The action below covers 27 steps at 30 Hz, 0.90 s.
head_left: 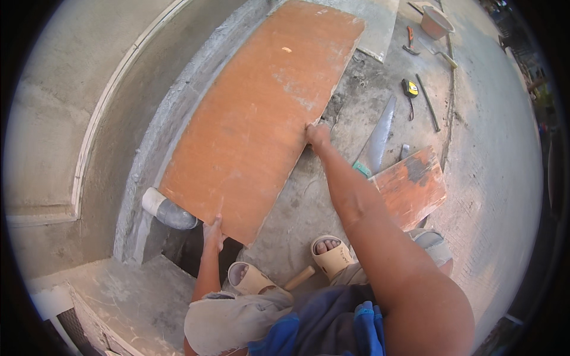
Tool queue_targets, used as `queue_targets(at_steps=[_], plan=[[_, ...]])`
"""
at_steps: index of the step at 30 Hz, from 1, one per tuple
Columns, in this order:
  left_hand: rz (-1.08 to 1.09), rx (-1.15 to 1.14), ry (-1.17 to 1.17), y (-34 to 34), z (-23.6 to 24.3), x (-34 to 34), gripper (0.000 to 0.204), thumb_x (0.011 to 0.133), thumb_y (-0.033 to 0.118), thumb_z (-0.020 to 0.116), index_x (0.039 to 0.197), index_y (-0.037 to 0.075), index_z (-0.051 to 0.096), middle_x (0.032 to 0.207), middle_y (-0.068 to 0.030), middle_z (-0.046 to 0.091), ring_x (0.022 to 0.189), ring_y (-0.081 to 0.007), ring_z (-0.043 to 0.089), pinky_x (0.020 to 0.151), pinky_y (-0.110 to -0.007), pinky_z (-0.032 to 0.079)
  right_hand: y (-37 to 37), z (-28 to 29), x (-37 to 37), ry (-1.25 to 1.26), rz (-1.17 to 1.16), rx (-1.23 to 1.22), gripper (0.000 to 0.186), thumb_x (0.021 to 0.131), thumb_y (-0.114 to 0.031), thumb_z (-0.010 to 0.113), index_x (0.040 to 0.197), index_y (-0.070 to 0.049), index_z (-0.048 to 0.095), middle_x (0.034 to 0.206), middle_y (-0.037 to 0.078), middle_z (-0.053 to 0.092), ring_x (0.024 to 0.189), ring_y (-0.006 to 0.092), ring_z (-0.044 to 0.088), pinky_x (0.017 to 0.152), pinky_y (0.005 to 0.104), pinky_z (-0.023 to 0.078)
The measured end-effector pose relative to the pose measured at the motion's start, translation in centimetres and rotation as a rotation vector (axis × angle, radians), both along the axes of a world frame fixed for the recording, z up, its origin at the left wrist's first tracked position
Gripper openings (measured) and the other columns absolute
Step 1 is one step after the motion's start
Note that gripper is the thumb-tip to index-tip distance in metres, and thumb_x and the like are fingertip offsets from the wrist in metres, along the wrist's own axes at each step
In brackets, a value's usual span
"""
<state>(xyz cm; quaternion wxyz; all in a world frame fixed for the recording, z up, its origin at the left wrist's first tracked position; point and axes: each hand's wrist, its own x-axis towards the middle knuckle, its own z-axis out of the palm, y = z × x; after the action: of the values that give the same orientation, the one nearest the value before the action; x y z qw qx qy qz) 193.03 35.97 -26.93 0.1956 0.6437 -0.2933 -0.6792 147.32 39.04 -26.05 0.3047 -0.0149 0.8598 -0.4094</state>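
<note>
A large orange-brown plywood board (pixel 243 113) lies at a slant in front of me, along a raised concrete edge. My left hand (pixel 214 232) grips its near end, thumb on top and fingers partly hidden beneath. Farther up, my right hand (pixel 319 135) is closed around the board's right edge. Beside the near left corner sticks out a rounded pipe-like piece (pixel 171 210), white at one end and grey at the other. Below the near end a dark hole (pixel 193 252) shows in the concrete.
To the right lie a handsaw (pixel 379 139), a smaller paint-worn board (pixel 411 188), a tape measure (pixel 409 88), a dark rod (pixel 427 102), a hammer (pixel 409 40) and a trowel (pixel 442 54). A bucket (pixel 437 24) stands beyond. A wooden handle (pixel 300 277) lies between my sandalled feet.
</note>
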Motion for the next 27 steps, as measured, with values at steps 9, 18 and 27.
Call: queue_targets(at_steps=[9, 18, 27], plan=[[-0.273, 0.112, -0.423, -0.9, 3.1, -0.2, 0.058, 0.092, 0.040, 0.063, 0.136, 0.005, 0.046, 0.126, -0.0183, 0.059, 0.118, -0.0355, 0.058, 0.096, -0.055, 0.048, -0.3, 2.9, -1.3, -0.229, 0.108, 0.114, 0.034, 0.089, -0.032, 0.067, 0.100, 0.000, 0.068, 0.085, 0.015, 0.067, 0.069, 0.0292, 0.066, 0.063, 0.0440, 0.057], [-0.991, -0.385, -1.123, -12.1, 12.6, -7.7, 0.083, 0.081, 0.051, 0.071, 0.136, -0.006, 0.044, 0.144, -0.0261, 0.040, 0.136, -0.0377, 0.038, 0.109, -0.043, 0.038, 0.6, 5.0, -2.4, -0.275, 0.242, 0.117, 0.035, 0.086, -0.028, 0.067, 0.102, 0.003, 0.066, 0.094, 0.018, 0.066, 0.078, 0.0306, 0.066, 0.068, 0.0442, 0.057], [-1.139, -0.410, -1.130, -20.6, 7.8, -5.6, 0.140, 0.056, 0.058, 0.086, 0.153, -0.004, 0.005, 0.161, -0.0226, 0.007, 0.148, -0.0407, 0.009, 0.120, -0.047, 0.019, -5.2, 8.0, -4.8, -0.215, 0.757, 0.689, 0.039, 0.091, -0.031, 0.066, 0.074, 0.003, 0.059, 0.062, 0.014, 0.061, 0.047, 0.0227, 0.058, 0.041, 0.0347, 0.045]])
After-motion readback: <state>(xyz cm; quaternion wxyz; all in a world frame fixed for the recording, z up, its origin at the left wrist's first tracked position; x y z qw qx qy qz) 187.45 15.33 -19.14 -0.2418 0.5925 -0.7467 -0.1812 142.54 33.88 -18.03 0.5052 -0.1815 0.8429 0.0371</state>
